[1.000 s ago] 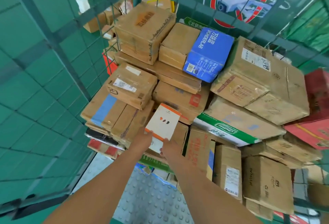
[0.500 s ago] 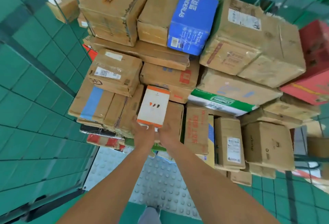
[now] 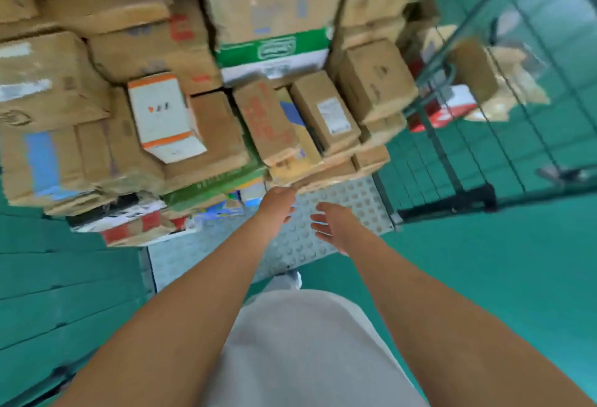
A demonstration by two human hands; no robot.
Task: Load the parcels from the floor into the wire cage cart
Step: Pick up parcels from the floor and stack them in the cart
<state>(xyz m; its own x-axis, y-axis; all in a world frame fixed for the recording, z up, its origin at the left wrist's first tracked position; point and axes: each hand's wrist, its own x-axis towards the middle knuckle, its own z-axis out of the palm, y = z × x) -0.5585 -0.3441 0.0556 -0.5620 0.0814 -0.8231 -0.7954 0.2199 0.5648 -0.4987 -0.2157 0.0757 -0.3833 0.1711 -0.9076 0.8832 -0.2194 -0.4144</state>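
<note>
Hands: left hand and right hand empty, fingers loose and spread, above studded cart floor. Beyond, white parcel with orange bands resting tilted on brown cartons inside wire cage cart, apparently laid flat-side down for support. Green-and-white carton wedged mid-stack. Printing blurred, unreadable. More parcels outside mesh.

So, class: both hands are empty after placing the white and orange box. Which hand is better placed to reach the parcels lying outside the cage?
Probably the right hand: open, and nearer the parcels beyond the cage wire. The left hand hangs by the stack.
</note>
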